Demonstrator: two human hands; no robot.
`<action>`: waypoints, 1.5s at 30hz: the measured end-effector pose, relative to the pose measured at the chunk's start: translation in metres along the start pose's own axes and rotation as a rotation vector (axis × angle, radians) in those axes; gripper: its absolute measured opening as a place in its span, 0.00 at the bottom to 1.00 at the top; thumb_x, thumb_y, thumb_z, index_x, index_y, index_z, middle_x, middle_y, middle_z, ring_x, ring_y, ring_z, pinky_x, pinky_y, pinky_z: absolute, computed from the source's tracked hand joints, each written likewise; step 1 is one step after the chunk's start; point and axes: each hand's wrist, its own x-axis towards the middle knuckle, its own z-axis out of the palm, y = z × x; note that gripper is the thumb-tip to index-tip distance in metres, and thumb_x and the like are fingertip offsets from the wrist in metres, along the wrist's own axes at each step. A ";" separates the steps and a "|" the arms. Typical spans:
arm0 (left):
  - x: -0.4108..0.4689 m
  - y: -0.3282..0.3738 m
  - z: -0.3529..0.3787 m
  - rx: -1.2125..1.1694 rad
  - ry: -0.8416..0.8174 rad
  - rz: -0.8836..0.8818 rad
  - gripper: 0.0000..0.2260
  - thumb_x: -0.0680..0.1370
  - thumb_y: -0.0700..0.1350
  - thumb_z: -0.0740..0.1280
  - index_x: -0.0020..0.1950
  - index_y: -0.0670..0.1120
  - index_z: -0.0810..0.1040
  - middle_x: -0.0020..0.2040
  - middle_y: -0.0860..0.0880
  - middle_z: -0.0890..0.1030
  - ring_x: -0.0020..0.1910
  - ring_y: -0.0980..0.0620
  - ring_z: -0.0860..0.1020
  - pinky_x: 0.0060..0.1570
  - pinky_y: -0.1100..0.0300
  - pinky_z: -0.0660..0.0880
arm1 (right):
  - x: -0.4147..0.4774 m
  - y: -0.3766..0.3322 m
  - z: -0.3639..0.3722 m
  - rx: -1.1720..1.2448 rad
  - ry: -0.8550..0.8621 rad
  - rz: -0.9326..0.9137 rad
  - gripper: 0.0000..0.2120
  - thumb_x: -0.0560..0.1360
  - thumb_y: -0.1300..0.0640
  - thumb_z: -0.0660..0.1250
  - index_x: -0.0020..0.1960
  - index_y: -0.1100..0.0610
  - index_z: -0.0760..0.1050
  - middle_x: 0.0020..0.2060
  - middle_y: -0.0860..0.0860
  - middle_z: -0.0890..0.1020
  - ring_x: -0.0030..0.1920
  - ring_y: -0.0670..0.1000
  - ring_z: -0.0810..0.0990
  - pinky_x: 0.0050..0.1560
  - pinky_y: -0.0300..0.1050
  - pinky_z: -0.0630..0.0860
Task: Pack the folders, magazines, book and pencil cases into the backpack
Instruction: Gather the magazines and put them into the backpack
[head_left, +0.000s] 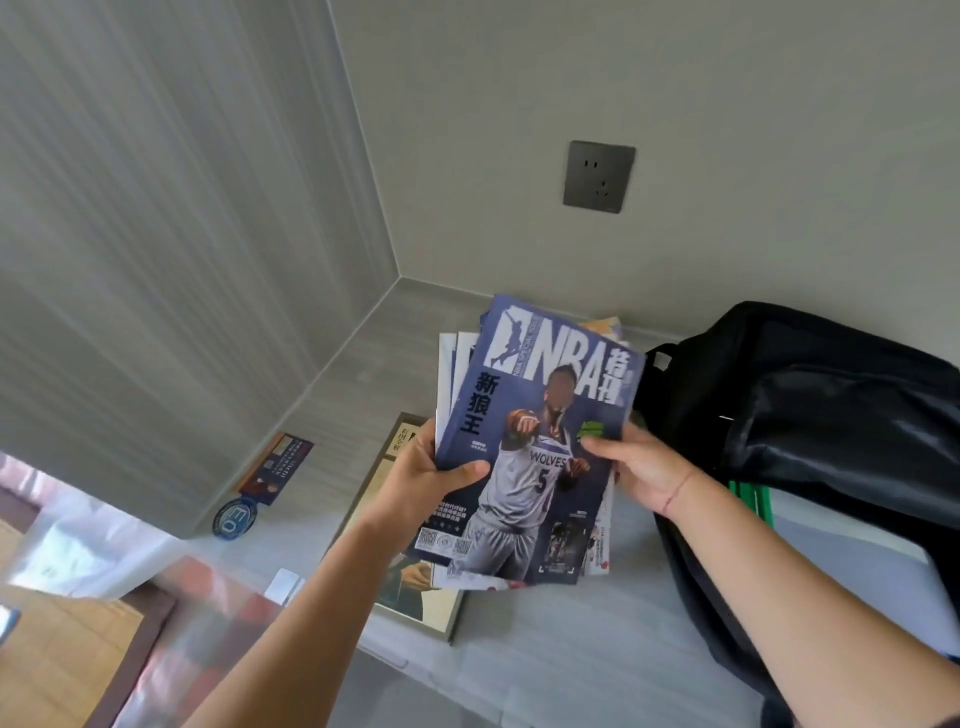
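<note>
- The left hand (426, 483) grips the left edge of a stack of magazines (545, 415), thumb on the top cover and fingers curled underneath.
- The right hand (644, 467) pinches the stack's right edge, thumb on the cover.
- The stack is held above the grey tabletop (571, 649), tilted, with a basketball cover on top.
- A black backpack (805, 415) stands just to the right, with green folder edges (748, 499) showing at its opening.
- A beige book (431, 603) lies flat on the tabletop, partly hidden under the stack.

A dark wall socket (599, 176) hangs above a grey desk (545, 649) bearing a round blue badge (235, 517).
</note>
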 end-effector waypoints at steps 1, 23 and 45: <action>0.001 0.005 0.002 0.015 -0.002 0.030 0.18 0.71 0.29 0.70 0.52 0.51 0.76 0.42 0.53 0.86 0.40 0.54 0.83 0.38 0.63 0.79 | -0.003 -0.008 -0.004 0.053 -0.008 -0.060 0.30 0.55 0.58 0.81 0.56 0.55 0.78 0.47 0.50 0.86 0.50 0.52 0.83 0.48 0.46 0.81; 0.032 0.004 0.067 0.057 0.068 -0.002 0.19 0.68 0.32 0.75 0.56 0.42 0.78 0.47 0.45 0.84 0.45 0.47 0.81 0.52 0.51 0.79 | -0.059 -0.041 -0.042 0.020 0.062 -0.206 0.25 0.59 0.57 0.79 0.55 0.55 0.77 0.48 0.50 0.85 0.51 0.52 0.83 0.54 0.48 0.77; 0.020 0.075 0.144 -0.171 -0.006 -0.102 0.12 0.70 0.40 0.74 0.53 0.45 0.80 0.47 0.41 0.84 0.44 0.40 0.82 0.53 0.43 0.77 | -0.155 -0.062 -0.072 -0.112 0.272 -0.238 0.16 0.75 0.63 0.65 0.58 0.46 0.73 0.52 0.48 0.83 0.53 0.50 0.81 0.57 0.49 0.76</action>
